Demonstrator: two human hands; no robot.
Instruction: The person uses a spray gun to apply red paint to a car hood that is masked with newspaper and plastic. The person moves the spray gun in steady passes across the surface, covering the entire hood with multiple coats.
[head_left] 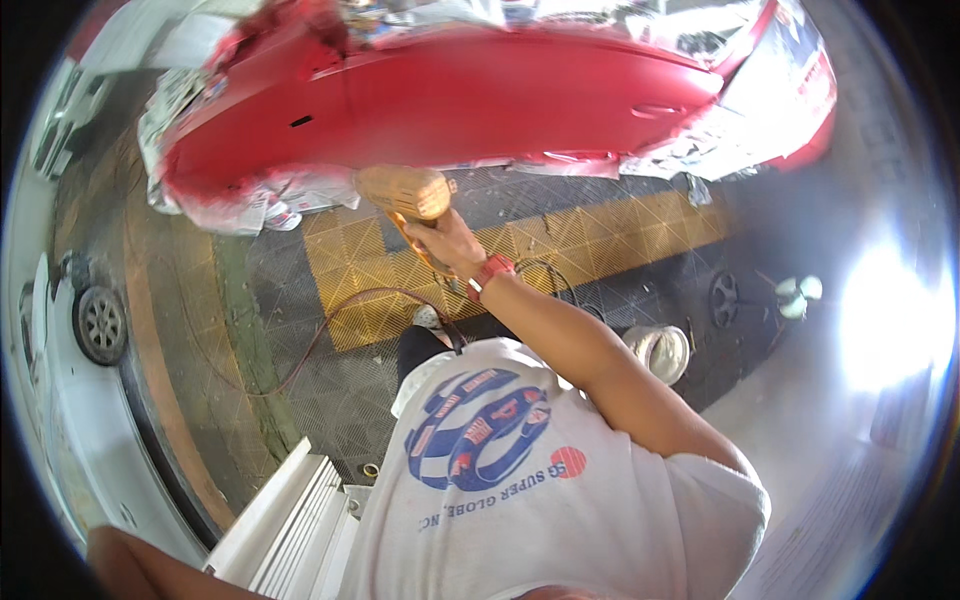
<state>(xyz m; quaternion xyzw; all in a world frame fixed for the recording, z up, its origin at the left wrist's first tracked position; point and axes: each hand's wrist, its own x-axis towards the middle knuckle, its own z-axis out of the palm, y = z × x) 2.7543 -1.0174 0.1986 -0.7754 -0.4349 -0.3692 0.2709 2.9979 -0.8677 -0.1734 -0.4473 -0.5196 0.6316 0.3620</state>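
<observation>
My right hand [448, 246] is wrapped round the handle of a yellow heat gun [405, 190], a pistol-shaped power tool. Its body lies across, just in front of the lower edge of a red car side [450, 105], with its front end towards the left. A red band [491, 272] circles my right wrist. Fresh-looking red covers the car's panel, and paper masking [310, 195] hangs along its lower edge. Of my left arm only a bent part [150, 570] shows at the lower left; the hand is out of the picture.
A red hose [330, 318] curves over the yellow and black floor tiles [345, 260]. A white bucket [662, 352] stands right of my legs, with a fan [795, 295] and a bright light beyond. A white car [90, 400] is at left, near white ribbed panels [290, 530].
</observation>
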